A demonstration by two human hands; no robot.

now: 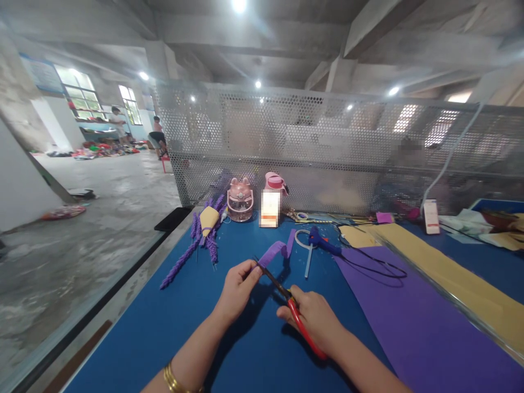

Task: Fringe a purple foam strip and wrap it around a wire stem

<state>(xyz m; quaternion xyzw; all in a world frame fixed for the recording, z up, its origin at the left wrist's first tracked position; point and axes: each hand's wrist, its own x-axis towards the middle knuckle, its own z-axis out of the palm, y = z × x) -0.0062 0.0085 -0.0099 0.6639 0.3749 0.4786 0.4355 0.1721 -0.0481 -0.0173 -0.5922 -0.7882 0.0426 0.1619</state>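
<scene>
Blue tabletop (pixel 172 322), wearer's POV: L hand (pixel 238 285) pinching purple strip (pixel 273 251) at 12 o'clock; R hand (pixel 318 315) wrapped round red-handled scissors (pixel 301 323), approx 1 o'clock. Prob mid-trim; next snip calls for steady strip, blades (pixel 275 280) square.

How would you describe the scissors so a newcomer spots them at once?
On the blue table, look to the right hand. The scissors are in its grip, dark blades reaching toward the purple strip pinched in the left hand. Their red handle sets them apart from the blue glue gun beyond.
</scene>
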